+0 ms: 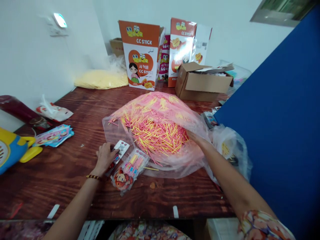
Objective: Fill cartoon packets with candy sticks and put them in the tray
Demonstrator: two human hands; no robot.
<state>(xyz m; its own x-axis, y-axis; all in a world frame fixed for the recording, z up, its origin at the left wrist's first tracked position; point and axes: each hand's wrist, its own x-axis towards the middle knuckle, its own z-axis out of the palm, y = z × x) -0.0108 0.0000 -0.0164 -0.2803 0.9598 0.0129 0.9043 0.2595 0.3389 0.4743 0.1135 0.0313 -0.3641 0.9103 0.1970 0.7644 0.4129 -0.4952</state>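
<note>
My left hand (104,156) is at the left of a small stack of printed packets (121,149), thumb lying over the top and fingers curled at the side. Just right of it lies a clear packet (131,169) with a red-haired cartoon figure and pink and yellow sticks inside. A large clear plastic bag (185,166) lies spread on the table, heaped with thin pink and yellow sticks (157,133). My right hand (192,136) reaches into the bag's right side; its fingers are hidden by sticks and plastic. One loose yellow stick (151,169) lies near the clear packet.
Behind the bag stand CC Stick boxes (143,55) and an open brown carton (207,85). A bag of yellow material (102,79) lies back left. Blue printed cards (56,136) and a blue-yellow toy-like object (12,150) are left. A blue panel (280,116) bounds the right.
</note>
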